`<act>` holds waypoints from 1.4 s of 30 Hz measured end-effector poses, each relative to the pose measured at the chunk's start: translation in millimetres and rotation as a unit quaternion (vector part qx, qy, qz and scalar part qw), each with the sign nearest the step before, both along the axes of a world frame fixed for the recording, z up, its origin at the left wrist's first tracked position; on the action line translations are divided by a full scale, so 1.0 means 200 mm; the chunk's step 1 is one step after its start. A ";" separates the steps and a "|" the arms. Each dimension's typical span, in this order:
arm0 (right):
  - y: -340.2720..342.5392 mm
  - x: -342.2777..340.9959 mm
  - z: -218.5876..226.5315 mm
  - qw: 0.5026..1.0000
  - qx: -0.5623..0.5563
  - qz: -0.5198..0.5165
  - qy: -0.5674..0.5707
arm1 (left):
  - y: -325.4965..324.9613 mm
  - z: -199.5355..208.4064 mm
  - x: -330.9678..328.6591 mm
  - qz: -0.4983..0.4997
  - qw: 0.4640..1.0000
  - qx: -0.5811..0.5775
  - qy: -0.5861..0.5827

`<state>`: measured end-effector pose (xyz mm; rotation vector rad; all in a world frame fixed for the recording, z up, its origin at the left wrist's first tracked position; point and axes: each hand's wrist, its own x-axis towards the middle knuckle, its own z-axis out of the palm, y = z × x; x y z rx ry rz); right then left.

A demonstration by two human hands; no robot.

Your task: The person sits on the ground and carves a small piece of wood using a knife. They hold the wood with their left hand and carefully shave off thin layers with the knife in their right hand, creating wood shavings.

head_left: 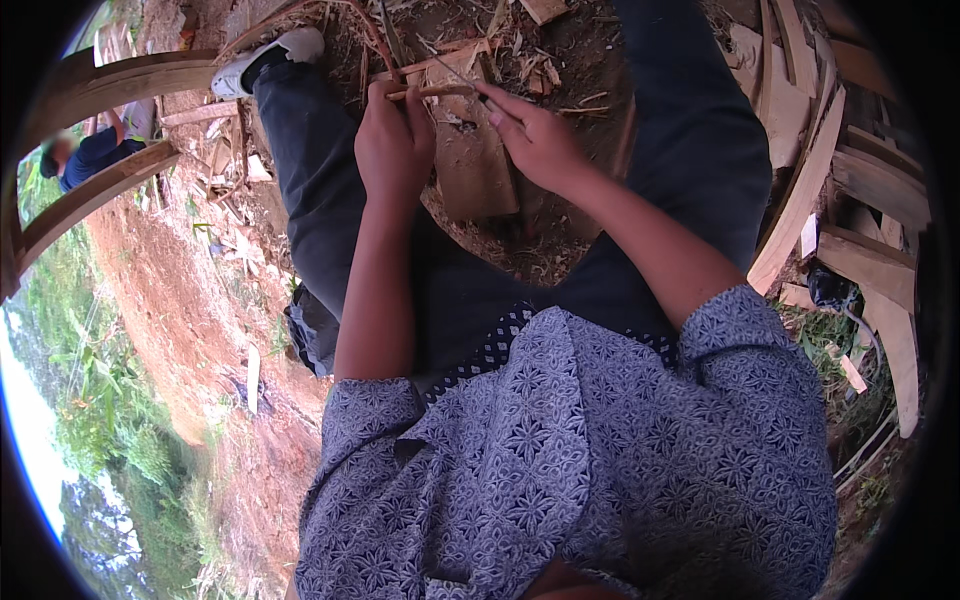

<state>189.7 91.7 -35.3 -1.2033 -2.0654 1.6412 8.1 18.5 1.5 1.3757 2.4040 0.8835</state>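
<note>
Between my spread legs, my left hand (pixel 395 140) is closed around a short, thin wooden stick (pixel 440 90) that lies crosswise. My right hand (pixel 540 145) grips a slim tool that looks like a knife (pixel 458 74); its narrow blade points up and left, close to the stick's right end. The tool's handle is mostly hidden in my fingers. A reddish-brown curved strip (pixel 378 42) runs down to the top of my left hand; whether I hold it too, I cannot tell. Below both hands lies a flat wooden board (pixel 475 190) on the ground.
Shavings and wood scraps (pixel 540 75) litter the dirt beyond my hands. Curved wooden pieces (pixel 800 200) are piled at my right. On the left, large curved timbers (pixel 110 190) stand near another person (pixel 95 150) in dark blue. A reddish dirt slope (pixel 150 320) borders green plants.
</note>
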 end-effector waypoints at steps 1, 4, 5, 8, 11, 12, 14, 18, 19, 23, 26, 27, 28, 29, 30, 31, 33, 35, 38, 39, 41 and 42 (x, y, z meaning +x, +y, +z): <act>0.00 0.02 0.01 1.000 -0.013 -0.002 -0.006 | 0.00 0.01 0.00 0.001 1.000 -0.005 -0.004; -0.03 0.08 -0.17 0.998 -0.030 0.014 -0.061 | 0.01 0.02 0.01 0.001 1.000 -0.010 -0.020; -0.03 0.10 -0.28 0.994 -0.014 0.033 -0.101 | 0.00 0.01 0.01 0.003 1.000 -0.003 -0.024; 0.03 0.04 -0.09 0.999 -0.023 0.011 -0.028 | 0.00 0.01 0.00 -0.012 0.999 0.015 -0.028; 0.03 0.03 0.17 1.000 0.003 -0.028 0.014 | 0.01 0.02 0.00 -0.012 0.999 -0.010 -0.027; 0.02 0.05 0.08 0.999 -0.014 0.000 -0.033 | 0.01 0.02 0.00 -0.009 0.999 -0.026 -0.026; 0.03 0.08 -0.10 0.990 -0.042 0.053 -0.125 | -0.01 0.03 0.01 -0.022 0.999 -0.014 -0.026; 0.01 0.02 0.03 0.999 0.011 -0.014 0.049 | 0.01 0.04 0.03 -0.023 0.999 0.002 -0.040; 0.01 0.03 0.14 1.000 -0.020 -0.006 0.012 | 0.01 0.04 0.02 -0.020 0.999 -0.011 -0.036; -0.07 0.08 -0.18 0.991 -0.049 0.029 -0.117 | 0.00 0.01 0.00 -0.013 1.000 -0.016 -0.020; -0.01 0.01 0.00 0.999 -0.037 -0.016 0.023 | 0.00 -0.03 -0.02 -0.018 1.000 0.011 -0.014; -0.02 0.01 0.06 0.998 -0.028 -0.026 0.053 | 0.00 -0.03 -0.02 -0.019 0.999 0.021 -0.016; -0.01 0.02 0.11 0.998 -0.004 -0.028 0.064 | 0.01 -0.03 -0.02 -0.021 0.999 0.021 -0.021; -0.02 0.04 0.07 0.999 0.000 -0.015 0.041 | 0.01 -0.02 -0.02 -0.022 0.999 0.021 -0.027; -0.02 0.05 0.03 1.000 0.005 -0.001 0.019 | 0.01 -0.02 -0.02 -0.024 0.999 0.021 -0.032; -0.01 0.09 -0.14 0.999 -0.005 0.028 -0.038 | 0.01 -0.01 -0.01 -0.023 0.999 0.014 -0.034; 0.03 0.07 -0.20 0.998 -0.017 0.037 -0.045 | -0.01 -0.01 -0.01 -0.024 0.999 0.000 -0.032; 0.04 0.03 -0.03 0.999 -0.029 0.010 0.009 | -0.02 -0.03 -0.02 -0.027 0.999 0.017 -0.021; -0.05 0.10 -0.24 1.000 0.006 -0.015 0.020 | 0.01 -0.01 -0.01 -0.024 0.999 0.003 -0.042; -0.05 0.10 -0.31 0.999 0.044 -0.001 0.008 | 0.00 0.00 -0.01 -0.016 0.998 -0.012 -0.052; 0.00 0.06 -0.27 0.999 0.047 0.013 0.019 | 0.01 -0.02 -0.02 -0.024 0.999 0.009 -0.029; 0.04 0.02 -0.08 0.999 0.003 0.012 0.037 | -0.01 -0.04 -0.01 -0.031 0.999 0.011 -0.022</act>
